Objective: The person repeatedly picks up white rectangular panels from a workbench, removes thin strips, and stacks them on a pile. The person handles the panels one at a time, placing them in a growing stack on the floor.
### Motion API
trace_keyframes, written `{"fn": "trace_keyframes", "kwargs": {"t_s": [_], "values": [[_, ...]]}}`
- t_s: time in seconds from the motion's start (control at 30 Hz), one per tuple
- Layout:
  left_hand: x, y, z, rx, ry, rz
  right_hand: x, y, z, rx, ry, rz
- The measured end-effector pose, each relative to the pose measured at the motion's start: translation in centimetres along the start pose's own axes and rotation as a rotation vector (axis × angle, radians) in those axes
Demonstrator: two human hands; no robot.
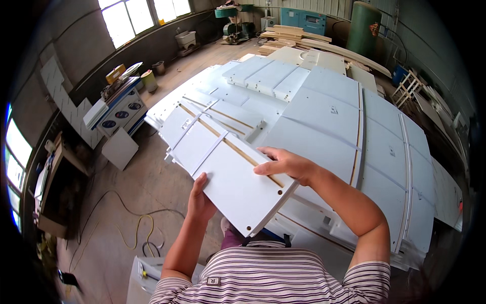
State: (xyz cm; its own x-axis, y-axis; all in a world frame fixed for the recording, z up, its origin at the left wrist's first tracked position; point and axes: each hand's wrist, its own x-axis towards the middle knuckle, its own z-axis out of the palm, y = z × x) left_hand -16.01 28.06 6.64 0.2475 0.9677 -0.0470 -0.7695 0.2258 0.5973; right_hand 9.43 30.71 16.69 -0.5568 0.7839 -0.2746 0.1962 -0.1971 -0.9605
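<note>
Both my hands hold a bundle of long white panels (pixel 230 190) in front of my body. Two white straps cross it, a brown groove runs along its top, and dark round holes show near its close end. My left hand (pixel 201 201) is closed on the left edge with the thumb up; its other fingers are partly hidden below. At the right edge, my right hand (pixel 284 164) has its thumb on the top face and grips the side. The far end lies over other white panels; whether it rests on them I cannot tell.
Wide stacks of strapped white panels (pixel 319 119) fill the middle and right. Timber boards (pixel 298 34) lie behind them, near a green tank (pixel 360 30). At left stands a small machine cabinet (pixel 119 116). A yellow hose (pixel 150 230) and dark cable (pixel 114 192) lie on the floor.
</note>
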Motion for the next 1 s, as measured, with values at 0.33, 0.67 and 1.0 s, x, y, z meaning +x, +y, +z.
{"fn": "trace_keyframes", "kwargs": {"t_s": [0.33,0.67,1.0], "values": [[24.4,7.2,-4.6,0.394,-0.170,-0.476,17.3,-3.0,-15.7,-0.245,0.223,-0.037],[37.3,11.5,-6.8,1.911,-0.265,0.699,27.2,2.7,-12.8,-1.333,0.721,0.170],[47.0,8.1,-9.9,1.951,-0.290,0.481,32.8,4.5,-19.0,-1.411,0.778,0.259]]}}
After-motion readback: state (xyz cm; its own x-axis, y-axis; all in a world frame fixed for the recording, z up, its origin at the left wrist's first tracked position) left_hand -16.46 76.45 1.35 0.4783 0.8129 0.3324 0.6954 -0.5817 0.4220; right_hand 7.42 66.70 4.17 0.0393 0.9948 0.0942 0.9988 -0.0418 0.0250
